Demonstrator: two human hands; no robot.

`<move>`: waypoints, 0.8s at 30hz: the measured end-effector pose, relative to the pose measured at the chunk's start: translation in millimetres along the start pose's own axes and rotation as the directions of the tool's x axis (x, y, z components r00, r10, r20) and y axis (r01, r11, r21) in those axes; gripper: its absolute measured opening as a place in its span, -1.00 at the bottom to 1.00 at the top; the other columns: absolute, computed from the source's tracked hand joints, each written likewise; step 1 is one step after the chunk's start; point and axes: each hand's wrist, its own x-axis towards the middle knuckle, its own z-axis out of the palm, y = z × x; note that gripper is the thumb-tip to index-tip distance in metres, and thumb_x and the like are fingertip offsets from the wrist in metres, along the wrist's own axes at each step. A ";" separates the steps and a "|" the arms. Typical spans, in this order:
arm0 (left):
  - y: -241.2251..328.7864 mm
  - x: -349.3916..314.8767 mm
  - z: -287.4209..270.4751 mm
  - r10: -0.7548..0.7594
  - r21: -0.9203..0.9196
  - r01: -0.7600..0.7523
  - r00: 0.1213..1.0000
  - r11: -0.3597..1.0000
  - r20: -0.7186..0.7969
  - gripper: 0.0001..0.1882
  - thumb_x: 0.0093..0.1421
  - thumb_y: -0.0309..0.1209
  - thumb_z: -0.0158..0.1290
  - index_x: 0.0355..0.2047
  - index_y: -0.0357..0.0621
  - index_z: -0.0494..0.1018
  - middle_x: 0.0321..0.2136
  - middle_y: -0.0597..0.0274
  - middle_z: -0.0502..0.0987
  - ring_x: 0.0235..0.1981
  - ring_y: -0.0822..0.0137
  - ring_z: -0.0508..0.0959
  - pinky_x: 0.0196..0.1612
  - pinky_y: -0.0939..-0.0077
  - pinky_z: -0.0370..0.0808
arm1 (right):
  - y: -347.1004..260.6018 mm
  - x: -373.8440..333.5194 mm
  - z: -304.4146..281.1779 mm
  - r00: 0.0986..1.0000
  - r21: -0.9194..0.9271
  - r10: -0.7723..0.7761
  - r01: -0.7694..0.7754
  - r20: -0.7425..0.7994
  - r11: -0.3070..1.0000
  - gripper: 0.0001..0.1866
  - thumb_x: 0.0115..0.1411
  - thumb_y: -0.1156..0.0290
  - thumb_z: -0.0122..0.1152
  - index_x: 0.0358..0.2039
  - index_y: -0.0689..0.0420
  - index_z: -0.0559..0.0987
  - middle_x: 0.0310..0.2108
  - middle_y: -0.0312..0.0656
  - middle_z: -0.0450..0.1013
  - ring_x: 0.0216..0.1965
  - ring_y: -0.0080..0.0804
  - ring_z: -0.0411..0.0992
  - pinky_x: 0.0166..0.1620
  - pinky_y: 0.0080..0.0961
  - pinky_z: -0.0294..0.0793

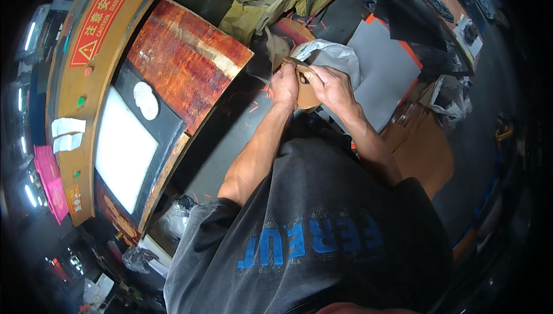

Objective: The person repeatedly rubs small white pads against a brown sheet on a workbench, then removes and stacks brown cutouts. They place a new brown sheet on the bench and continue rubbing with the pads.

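Out in front of my body, both hands grip a tan-brown piece of sheet material (308,98), bent or folded, with a small dark opening between my hands. Whether it is leather or card I cannot tell. My left hand (284,87) is closed on its left edge, and my right hand (333,88) pinches its upper right side. Just behind my right hand lies a crumpled white plastic bag (339,59). The ends of some fingers are hidden by the piece.
At left stands an orange machine frame (86,103) with a warning label, beside a bench holding a reddish worn board (187,55) and a white slab (124,150). Grey sheets (380,66) with orange edges lie right, above stacked brown sheets (423,150). Orange scraps litter the floor.
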 end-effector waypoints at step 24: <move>-6.9 -165.4 -183.8 0.269 -0.109 -0.277 0.960 0.955 -0.081 -0.62 0.57 -0.11 -0.01 0.10 -0.15 0.53 -0.31 0.44 0.58 -0.36 0.61 0.50 -0.21 0.64 0.49 | -58.4 -32.5 115.9 0.688 0.571 0.008 -0.609 0.726 0.551 -0.33 0.45 0.15 0.28 0.40 0.30 0.36 0.19 -0.09 0.50 0.16 -0.33 0.53 0.16 -0.37 0.58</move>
